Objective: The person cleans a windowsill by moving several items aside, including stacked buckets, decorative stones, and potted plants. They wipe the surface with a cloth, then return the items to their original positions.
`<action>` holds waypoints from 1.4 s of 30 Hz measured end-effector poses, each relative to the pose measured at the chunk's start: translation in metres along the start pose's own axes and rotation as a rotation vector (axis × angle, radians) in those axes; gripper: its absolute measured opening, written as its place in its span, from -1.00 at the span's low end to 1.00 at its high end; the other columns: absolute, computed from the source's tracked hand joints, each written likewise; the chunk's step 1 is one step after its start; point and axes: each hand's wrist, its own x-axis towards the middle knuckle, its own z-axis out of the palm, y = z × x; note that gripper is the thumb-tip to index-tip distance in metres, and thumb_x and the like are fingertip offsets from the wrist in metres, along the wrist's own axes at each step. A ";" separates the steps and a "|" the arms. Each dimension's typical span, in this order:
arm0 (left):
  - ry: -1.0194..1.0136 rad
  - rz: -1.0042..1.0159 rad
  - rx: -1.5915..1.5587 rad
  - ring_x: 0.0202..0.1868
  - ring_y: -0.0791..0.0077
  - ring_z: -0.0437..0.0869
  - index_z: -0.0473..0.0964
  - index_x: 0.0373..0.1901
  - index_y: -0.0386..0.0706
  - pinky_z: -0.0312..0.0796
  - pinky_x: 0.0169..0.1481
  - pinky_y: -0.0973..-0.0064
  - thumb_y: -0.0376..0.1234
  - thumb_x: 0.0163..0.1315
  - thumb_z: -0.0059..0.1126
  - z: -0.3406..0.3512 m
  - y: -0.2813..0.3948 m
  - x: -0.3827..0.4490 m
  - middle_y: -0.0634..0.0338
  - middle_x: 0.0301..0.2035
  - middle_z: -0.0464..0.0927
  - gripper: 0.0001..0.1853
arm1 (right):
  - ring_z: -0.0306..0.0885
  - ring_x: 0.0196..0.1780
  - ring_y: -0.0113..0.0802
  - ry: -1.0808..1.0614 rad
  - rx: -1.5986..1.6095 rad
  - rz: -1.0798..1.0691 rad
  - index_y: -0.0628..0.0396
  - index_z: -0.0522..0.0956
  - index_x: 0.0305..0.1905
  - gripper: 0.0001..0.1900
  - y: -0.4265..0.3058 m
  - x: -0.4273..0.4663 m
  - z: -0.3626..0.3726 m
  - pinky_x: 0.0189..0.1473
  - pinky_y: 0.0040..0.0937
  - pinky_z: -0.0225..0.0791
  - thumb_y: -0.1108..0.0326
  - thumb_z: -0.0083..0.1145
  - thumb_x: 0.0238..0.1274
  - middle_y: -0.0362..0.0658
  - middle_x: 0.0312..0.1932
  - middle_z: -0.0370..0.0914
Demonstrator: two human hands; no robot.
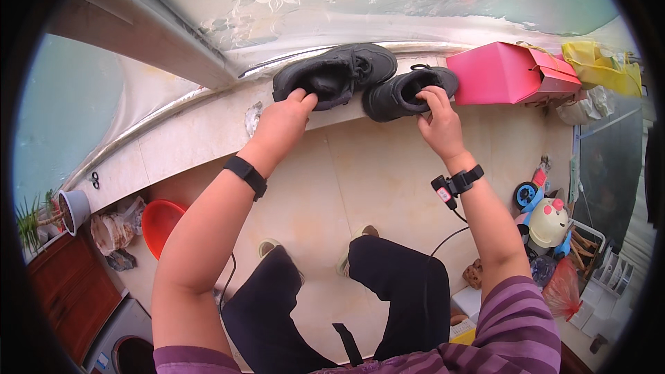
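Two black lace-up ankle boots stand on a tiled window ledge in front of me, toes pointing right. My left hand (pixel 284 118) pinches the near rim of the left boot (pixel 340 72), fingertips at its opening. Farther right, my right hand (pixel 440 123) grips the collar of the right boot (pixel 387 98), its fingers reaching into the opening and the thumb outside. The boots sit close together, and the right one has a loop standing up at its far side. Each of my wrists wears a black strap; the right one carries a small device with a cable.
A pink paper bag (pixel 491 75) touches the right boot's toe side, with a yellow bag (pixel 597 67) beyond. Crumpled white material (pixel 253 118) lies left of the boots. A potted plant (pixel 75 212) and a red basin (pixel 160 223) are at left; toys and bags crowd the right.
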 end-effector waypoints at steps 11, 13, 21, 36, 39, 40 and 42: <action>0.427 0.131 -0.095 -0.36 -0.04 0.58 0.41 -0.43 -0.21 0.44 -0.33 0.15 -0.40 0.17 0.18 -0.024 -0.009 0.005 0.06 -0.39 0.50 -0.87 | 0.52 -0.24 0.11 -0.131 -0.232 -0.227 -0.03 0.43 -0.12 -0.74 0.023 0.009 0.004 -0.32 -0.01 0.40 0.44 0.21 0.08 -0.05 -0.22 0.42; 0.432 0.093 -0.103 -0.34 -0.03 0.57 0.45 -0.38 -0.22 0.44 -0.30 0.19 -0.41 0.16 0.19 -0.050 -0.011 -0.014 0.05 -0.38 0.51 -0.90 | 0.50 -0.27 0.13 -0.108 -0.267 -0.274 0.01 0.42 -0.17 -0.78 0.027 0.005 0.007 -0.37 -0.01 0.37 0.44 0.21 0.09 -0.04 -0.27 0.40; 0.414 -0.179 -0.224 -0.40 0.08 0.64 0.56 -0.25 -0.26 0.47 -0.27 0.32 -0.44 0.13 0.19 -0.200 -0.068 -0.208 -0.03 -0.41 0.58 -0.84 | 0.46 -0.23 0.12 -0.083 -0.243 -0.411 0.16 0.45 -0.17 -0.76 -0.097 0.016 -0.035 -0.28 -0.12 0.35 0.53 0.21 0.03 0.02 -0.29 0.44; 0.449 -0.702 -0.401 -0.42 0.55 0.61 0.55 -0.11 -0.33 0.51 -0.34 0.56 -0.51 0.20 0.14 -0.194 -0.309 -0.410 0.20 -0.38 0.61 -0.78 | 0.54 -0.25 0.08 -0.278 -0.051 -0.763 0.06 0.43 -0.25 -0.83 -0.409 0.038 0.163 -0.27 -0.03 0.42 0.33 0.19 0.12 -0.02 -0.37 0.53; 0.572 -0.688 -0.369 -0.43 0.56 0.60 0.54 -0.10 -0.33 0.50 -0.37 0.59 -0.51 0.19 0.16 -0.177 -0.345 -0.419 0.20 -0.38 0.60 -0.77 | 0.60 -0.32 -0.02 -0.210 -0.117 -0.817 0.04 0.46 -0.28 -0.92 -0.431 0.032 0.218 -0.34 -0.11 0.48 0.40 0.12 0.13 -0.04 -0.40 0.53; 0.565 -0.747 -0.359 -0.31 0.39 0.64 0.55 -0.13 -0.32 0.53 -0.21 0.47 -0.52 0.13 0.20 -0.175 -0.350 -0.420 0.11 -0.32 0.59 -0.76 | 0.61 -0.33 -0.04 -0.178 -0.149 -0.814 0.04 0.46 -0.28 -0.92 -0.435 0.031 0.229 -0.36 -0.14 0.49 0.43 0.10 0.11 -0.04 -0.41 0.53; 0.588 -0.670 0.038 -0.19 0.20 0.62 0.55 -0.14 -0.30 0.49 -0.05 0.35 -0.52 0.09 0.21 -0.160 -0.367 -0.427 0.02 -0.27 0.56 -0.74 | 0.62 -0.36 -0.06 -0.104 -0.150 -0.795 0.05 0.45 -0.28 -0.90 -0.440 0.029 0.258 -0.40 -0.18 0.51 0.48 0.06 0.08 -0.01 -0.41 0.53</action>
